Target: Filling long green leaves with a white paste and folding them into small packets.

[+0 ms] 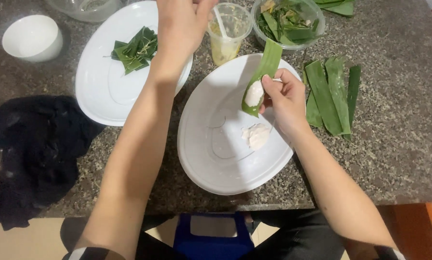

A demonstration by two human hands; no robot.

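Over the near plate (pixel 211 163), the right hand (pixel 285 98) pinches a leaf (pixel 263 72) holding white dough (pixel 254 92). The left hand (pixel 182 24) reaches toward the cup (pixel 228 33); its grip cannot be told. Filling seems due next.

— Where is there room on the table (pixel 408 144)?

— Along the right, past the loose green leaves (pixel 331 96), and on the bare strip between the two white plates.

— What blocks the far edge?

— The plastic cup (pixel 228 33), the bowl of leaf strips (pixel 288 21) and the left hand (pixel 182 24) crowd it. A black cloth (pixel 33 154) fills the near left, and a white bowl (pixel 32 37) stands in the far left corner.
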